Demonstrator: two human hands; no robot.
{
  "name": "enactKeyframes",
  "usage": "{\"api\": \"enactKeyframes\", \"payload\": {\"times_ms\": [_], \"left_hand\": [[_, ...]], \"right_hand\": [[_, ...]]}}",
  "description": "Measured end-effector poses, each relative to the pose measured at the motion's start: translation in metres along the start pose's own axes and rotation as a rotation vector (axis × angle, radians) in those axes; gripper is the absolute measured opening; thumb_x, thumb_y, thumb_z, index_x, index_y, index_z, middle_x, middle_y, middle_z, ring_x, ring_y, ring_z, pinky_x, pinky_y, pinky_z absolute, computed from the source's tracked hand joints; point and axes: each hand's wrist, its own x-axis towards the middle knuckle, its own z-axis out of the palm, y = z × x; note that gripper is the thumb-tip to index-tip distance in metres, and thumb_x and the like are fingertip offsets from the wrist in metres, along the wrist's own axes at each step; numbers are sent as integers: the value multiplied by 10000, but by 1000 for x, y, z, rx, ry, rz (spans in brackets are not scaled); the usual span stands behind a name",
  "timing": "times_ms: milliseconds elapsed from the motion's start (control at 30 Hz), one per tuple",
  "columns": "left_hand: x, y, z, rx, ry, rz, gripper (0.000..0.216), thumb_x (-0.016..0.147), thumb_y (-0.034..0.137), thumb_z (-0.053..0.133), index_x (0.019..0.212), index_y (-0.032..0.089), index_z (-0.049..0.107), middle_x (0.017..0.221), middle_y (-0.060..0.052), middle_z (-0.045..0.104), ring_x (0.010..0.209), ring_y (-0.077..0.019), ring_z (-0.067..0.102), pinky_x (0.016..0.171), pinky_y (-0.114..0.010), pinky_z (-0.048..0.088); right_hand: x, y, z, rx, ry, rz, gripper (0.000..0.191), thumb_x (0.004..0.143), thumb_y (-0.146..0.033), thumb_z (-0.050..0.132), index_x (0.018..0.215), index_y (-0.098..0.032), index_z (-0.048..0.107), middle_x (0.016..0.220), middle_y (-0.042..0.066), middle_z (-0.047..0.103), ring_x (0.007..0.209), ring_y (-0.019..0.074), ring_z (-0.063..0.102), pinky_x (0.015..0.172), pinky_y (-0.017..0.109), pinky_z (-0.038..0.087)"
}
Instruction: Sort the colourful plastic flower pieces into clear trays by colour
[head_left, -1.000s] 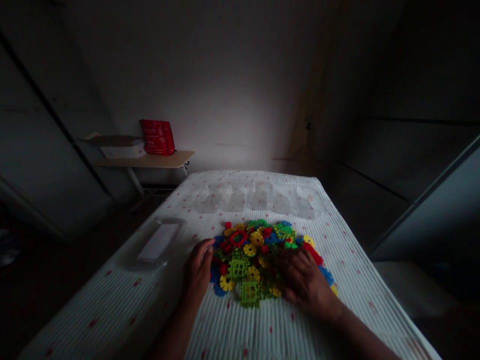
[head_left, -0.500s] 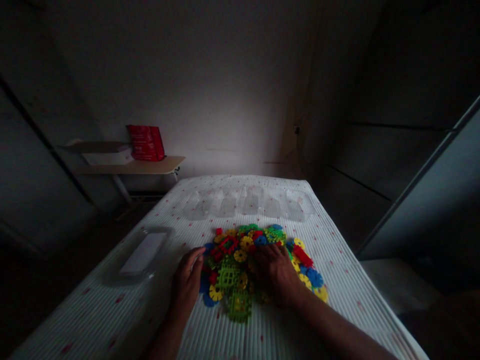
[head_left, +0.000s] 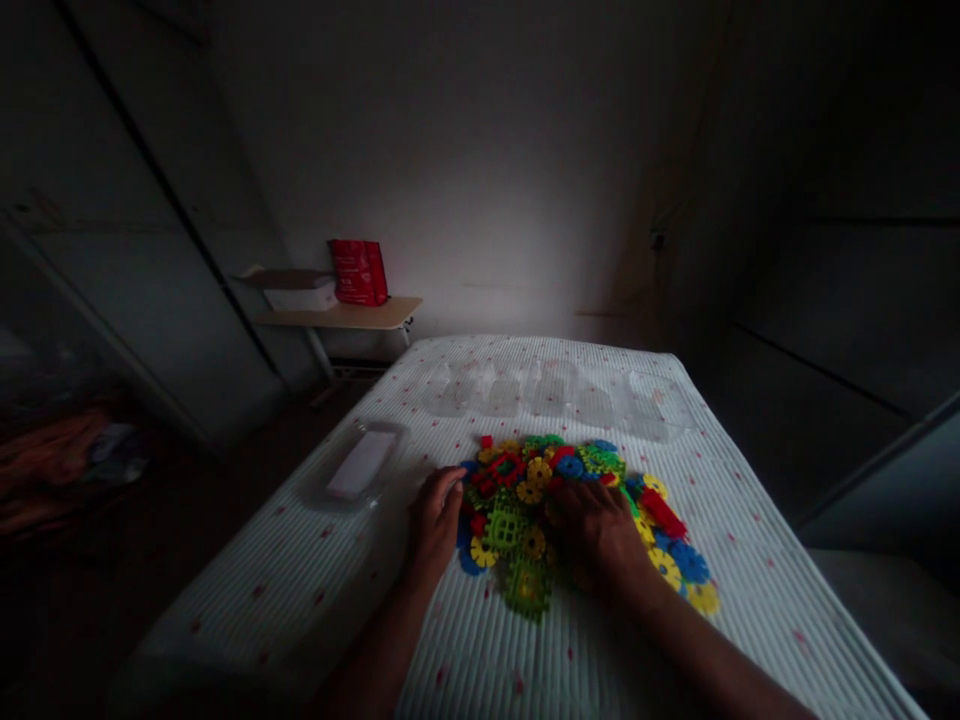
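A heap of colourful plastic building pieces, with yellow notched discs [head_left: 534, 475], blue notched discs [head_left: 688, 562], green lattice squares [head_left: 505, 528] and red blocks [head_left: 664, 513], lies on the striped cloth. At the heap's left edge is my left hand [head_left: 435, 515], thumb and fingers apart, fingertips beside the blue and red pieces; nothing shows in its grasp. My right hand [head_left: 604, 525] rests palm down over the middle of the heap with its fingers spread. Its fingertips and the pieces beneath them are partly hidden.
Clear plastic containers [head_left: 551, 390] stand in a row across the table's far part. To the left sits a clear tray [head_left: 319, 487] with a white rectangular item [head_left: 365, 463] in it. Beyond, a side table [head_left: 352, 315] carries a red bag [head_left: 360, 272] and a box [head_left: 300, 293].
The view has turned left, so everything appears shifted right. Both hands keep nearly the same places at the heap, the right one still over its middle.
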Motion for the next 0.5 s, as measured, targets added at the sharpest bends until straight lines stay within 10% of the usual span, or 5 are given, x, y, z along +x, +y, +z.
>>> {"api": "enactKeyframes", "payload": {"times_ms": [300, 500], "left_hand": [[0, 0, 0, -23, -4, -22, 294, 872, 315, 411, 1024, 178, 622, 1058, -81, 649, 1015, -191, 593, 928, -331, 451], [-1, -3, 1, -18, -1, -18, 301, 881, 314, 397, 1035, 177, 617, 1065, -82, 644, 1016, -191, 586, 925, -337, 446]], "right_hand": [[20, 7, -35, 6, 70, 31, 269, 864, -110, 397, 1006, -170, 618, 848, 117, 667, 789, 235, 583, 725, 362, 378], [30, 4, -52, 511, 13, 99, 354, 940, -311, 273, 971, -178, 600, 712, 43, 629, 608, 147, 562, 546, 240, 365]]}}
